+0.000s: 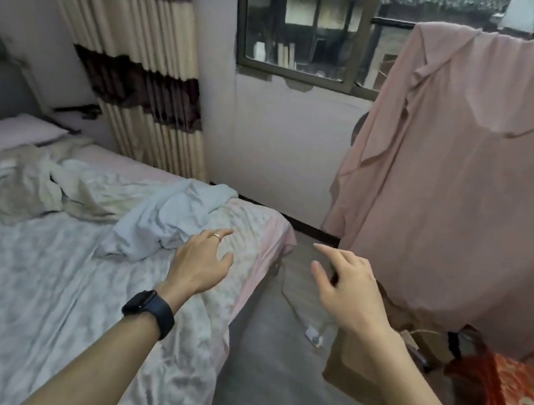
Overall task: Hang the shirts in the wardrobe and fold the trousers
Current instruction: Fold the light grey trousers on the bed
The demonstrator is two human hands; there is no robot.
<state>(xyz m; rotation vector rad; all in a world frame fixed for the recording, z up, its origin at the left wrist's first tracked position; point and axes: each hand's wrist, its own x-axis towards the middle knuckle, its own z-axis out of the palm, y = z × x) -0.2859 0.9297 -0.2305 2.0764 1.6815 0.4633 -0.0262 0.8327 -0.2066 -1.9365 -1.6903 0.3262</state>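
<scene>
A crumpled light blue garment (169, 219) lies near the foot corner of the bed (21, 287). A beige garment (39, 189) lies bunched further left on the sheet. A large pink cloth (469, 184) hangs draped at the right. My left hand (201, 262), with a ring and a black watch on the wrist, hovers with relaxed fingers just right of the blue garment and holds nothing. My right hand (346, 290) reaches forward over the floor with loosely spread fingers, close to the pink cloth's lower edge, also holding nothing.
A striped curtain (132, 71) hangs left of the window (306, 21). A pillow (9, 132) lies at the bed's head. A red stool (506, 401) stands at the lower right. A cable with a white plug (311, 334) lies on the floor strip between bed and cloth.
</scene>
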